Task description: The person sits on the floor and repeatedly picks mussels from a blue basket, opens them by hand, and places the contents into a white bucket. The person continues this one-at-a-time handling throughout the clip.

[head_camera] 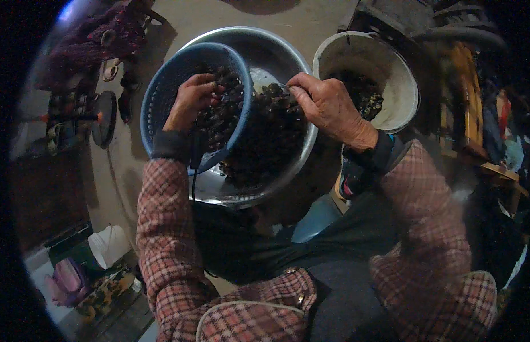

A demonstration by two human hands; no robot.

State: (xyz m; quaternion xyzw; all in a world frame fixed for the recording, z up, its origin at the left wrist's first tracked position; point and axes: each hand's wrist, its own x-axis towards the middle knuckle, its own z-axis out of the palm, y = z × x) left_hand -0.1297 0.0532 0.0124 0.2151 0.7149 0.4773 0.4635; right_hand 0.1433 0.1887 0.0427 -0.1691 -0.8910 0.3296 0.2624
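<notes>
A blue plastic colander [146,107] sits tilted inside a wide stainless steel basin [305,149]. Dark, rounded pieces that look like snails [218,124] lie in the colander. More of these dark pieces [269,132] are heaped in the basin. My left hand [196,100] is inside the colander, fingers curled at the dark pieces; whether it grips one is hidden. Over the basin's right side, my right hand [329,107] pinches a thin, shiny tool [283,86] between thumb and forefinger. Its tip is close to the heap, and its exact kind is unclear.
A whitish bucket [401,92] holding more dark pieces stands right of the basin. A blue blade-like object [317,219] shows by my legs. Wooden furniture [472,102] is at the right. On the left are a round black disc [104,119] and a white tub [109,246].
</notes>
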